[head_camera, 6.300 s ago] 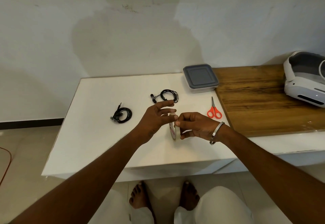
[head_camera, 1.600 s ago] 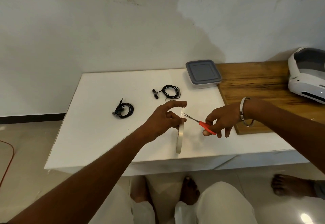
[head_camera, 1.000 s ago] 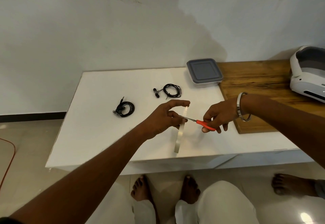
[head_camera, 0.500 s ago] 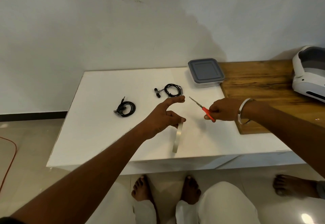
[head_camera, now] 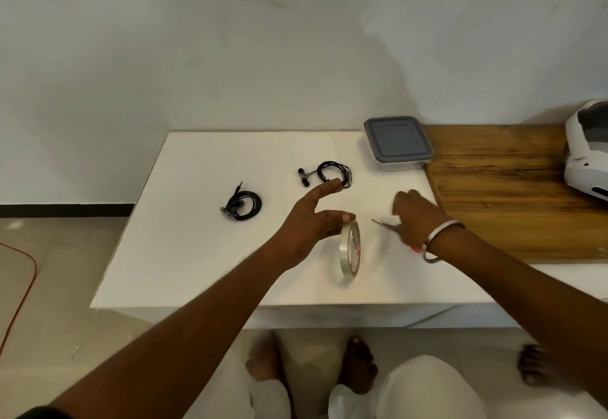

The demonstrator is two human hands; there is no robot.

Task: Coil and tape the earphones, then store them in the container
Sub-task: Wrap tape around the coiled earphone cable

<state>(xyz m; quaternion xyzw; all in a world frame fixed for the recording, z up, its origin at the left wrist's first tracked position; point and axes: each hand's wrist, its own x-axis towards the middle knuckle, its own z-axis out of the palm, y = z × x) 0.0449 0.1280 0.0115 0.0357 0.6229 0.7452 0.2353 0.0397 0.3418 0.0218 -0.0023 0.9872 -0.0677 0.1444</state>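
Two black earphone coils lie on the white table (head_camera: 197,254): one earphone coil (head_camera: 244,205) at the left, the other earphone coil (head_camera: 330,173) further back near the middle. A clear container (head_camera: 398,143) with a shut grey lid stands at the back. My left hand (head_camera: 312,221) holds a tape roll (head_camera: 350,251) upright on its edge, thumb on its top, index finger stretched out towards the rear coil. My right hand (head_camera: 416,218) grips the red-handled scissors (head_camera: 383,224) low over the table, blades pointing left.
A wooden board (head_camera: 513,195) covers the right of the table, with a white headset-like device (head_camera: 585,155) on its far end. An orange cable (head_camera: 23,280) lies on the floor at the left. My feet and another person's foot (head_camera: 533,366) are below the table's front edge.
My right hand has drawn the scissors away from the tape and lowered them towards the table. The tape roll has turned, showing its printed inner face. My left index finger stays stretched out.
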